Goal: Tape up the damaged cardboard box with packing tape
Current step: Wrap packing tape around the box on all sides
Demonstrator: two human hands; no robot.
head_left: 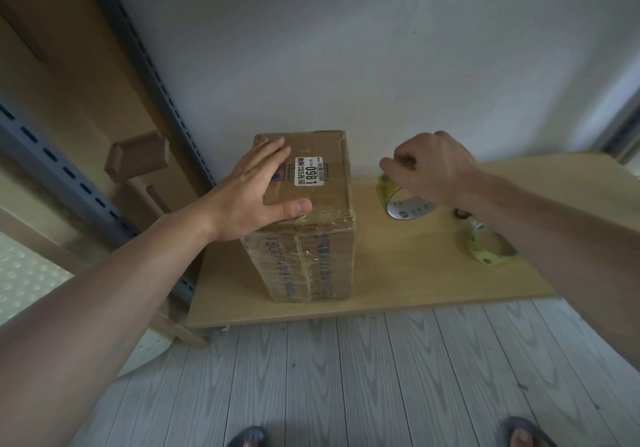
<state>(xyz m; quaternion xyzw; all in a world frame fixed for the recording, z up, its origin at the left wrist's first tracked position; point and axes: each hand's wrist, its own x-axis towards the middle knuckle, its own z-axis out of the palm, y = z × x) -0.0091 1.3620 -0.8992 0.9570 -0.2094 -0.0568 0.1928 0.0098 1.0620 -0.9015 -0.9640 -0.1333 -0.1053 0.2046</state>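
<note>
Where box (pixel 311 224) nears wall, left hand (pixel 249 190) flat.

A white label (pixel 309 171) stuck on top of the box (pixel 311 204) carries the large black number "0981", read sideways, with a smaller line beside it in which only "5元" can be made out; the other characters and a fine barcode strip along the label's edge are too small to read. The front face of the box has blue printing running sideways under clear tape, in which something like "150" shows, the rest blurred. The tape roll (pixel 401 200) has small green round marks on its white core, and the second roll (pixel 490 247) shows the same marks, none of them readable.
</note>
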